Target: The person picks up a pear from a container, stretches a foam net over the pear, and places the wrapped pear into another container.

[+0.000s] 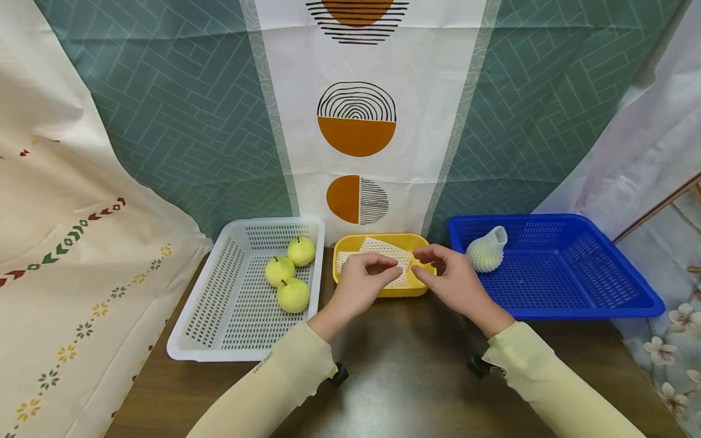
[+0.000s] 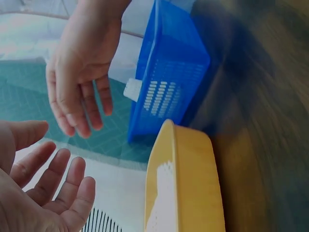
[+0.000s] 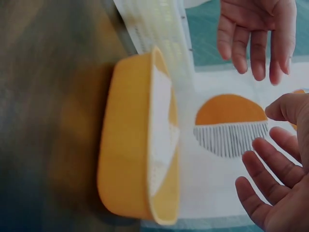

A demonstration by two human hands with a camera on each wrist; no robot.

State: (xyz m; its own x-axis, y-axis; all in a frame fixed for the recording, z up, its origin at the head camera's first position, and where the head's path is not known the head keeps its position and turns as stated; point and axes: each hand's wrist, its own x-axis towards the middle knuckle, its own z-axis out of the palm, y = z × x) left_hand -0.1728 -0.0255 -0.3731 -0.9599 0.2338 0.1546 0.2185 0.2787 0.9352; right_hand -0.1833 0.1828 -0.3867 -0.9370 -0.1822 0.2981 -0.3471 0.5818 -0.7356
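Both hands hover over a small yellow basket (image 1: 408, 292) at the middle of the table, in the head view. White foam net sleeves (image 1: 383, 246) lie flat inside it. My left hand (image 1: 366, 283) has loosely bent fingers with nothing between them. Facing it from the right, my right hand (image 1: 451, 277) is likewise bare, its fingers relaxed. A gap separates the two hands. In the left wrist view the left hand (image 2: 53, 188) shows spread fingers. The right wrist view shows the right hand (image 3: 275, 179) beside the yellow basket (image 3: 128, 140), not touching it.
At the left stands a white basket (image 1: 219, 298) holding three yellow-green pears (image 1: 293, 295). A blue basket (image 1: 569, 304) is on the right, with a pear-shaped thing in a white foam net (image 1: 487, 250) at its left side. A patterned curtain (image 1: 356, 61) hangs behind the baskets.
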